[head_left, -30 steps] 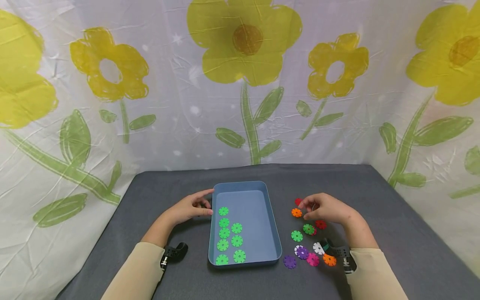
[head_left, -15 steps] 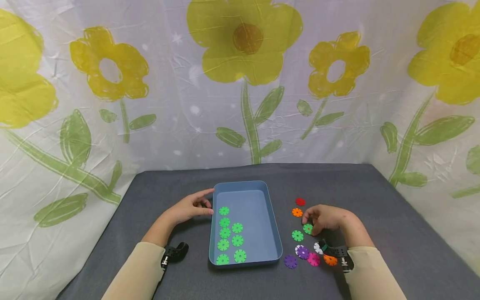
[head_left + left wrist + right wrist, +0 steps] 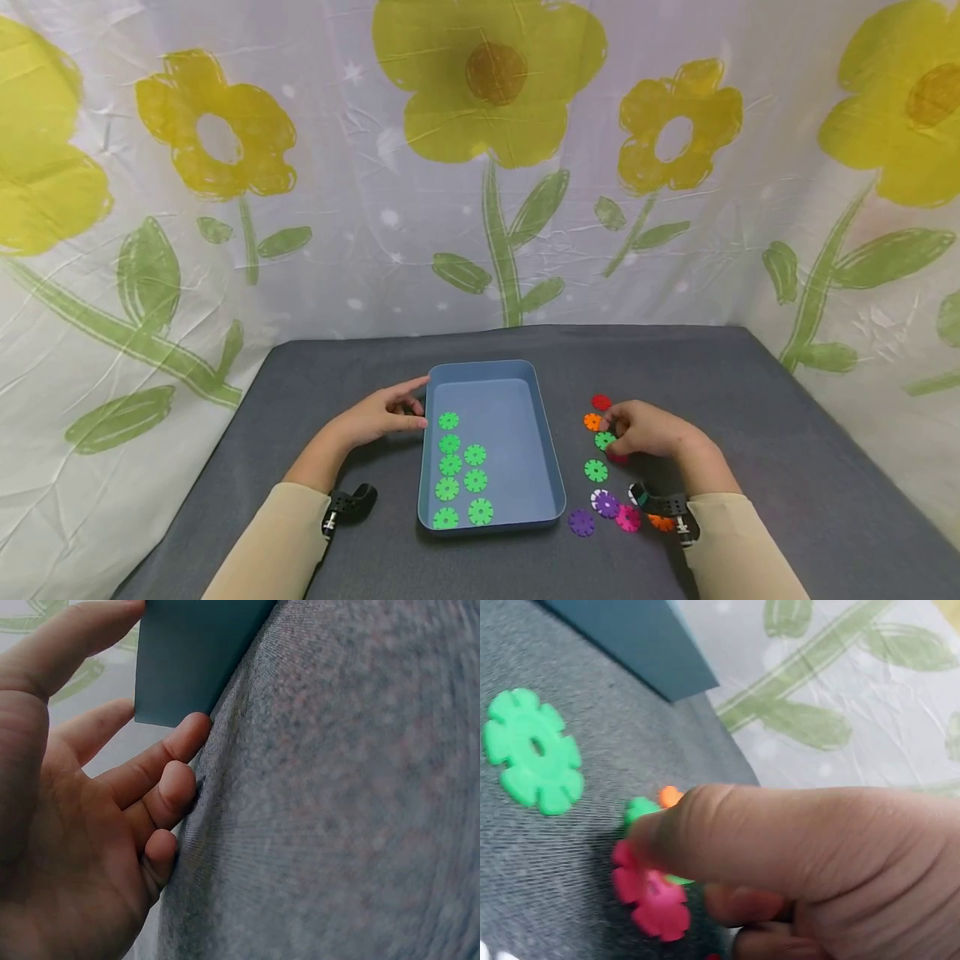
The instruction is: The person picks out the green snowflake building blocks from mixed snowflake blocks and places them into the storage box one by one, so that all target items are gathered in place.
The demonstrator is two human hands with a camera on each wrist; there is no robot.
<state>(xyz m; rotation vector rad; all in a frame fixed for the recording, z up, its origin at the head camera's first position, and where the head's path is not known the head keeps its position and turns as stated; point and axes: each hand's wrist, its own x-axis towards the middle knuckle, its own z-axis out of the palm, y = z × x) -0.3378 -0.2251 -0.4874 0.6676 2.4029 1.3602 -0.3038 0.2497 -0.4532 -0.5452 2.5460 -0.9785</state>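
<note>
A blue tray point(image 3: 525, 492) holds several green notched plastic discs point(image 3: 476, 481) toward its left and near part. My left hand point(image 3: 381, 417) touches the tray's left side with thumb and forefinger; the other fingers curl loosely over the cloth in the left wrist view. My right hand point(image 3: 651, 427) pinches a green notched disc point(image 3: 604, 440) to the right of the tray, low over the cloth. A pink-red disc point(image 3: 651, 896) lies against it, partly under my thumb in the right wrist view. Another green disc point(image 3: 596, 471) lies apart, closer to me.
Beyond my right fingers lie an orange disc point(image 3: 592, 422) and a red disc point(image 3: 602, 402). Closer to me are purple discs point(image 3: 581, 523), a pink disc point(image 3: 628, 518), white ones and another orange one point(image 3: 662, 523). Grey cloth point(image 3: 480, 567) covers the table; a flowered curtain point(image 3: 337, 250) stands behind.
My right hand has come nearer from the far red and orange discs to the green one, then shifted it slightly away and left, off the pink-red disc. My left hand stays put.
</note>
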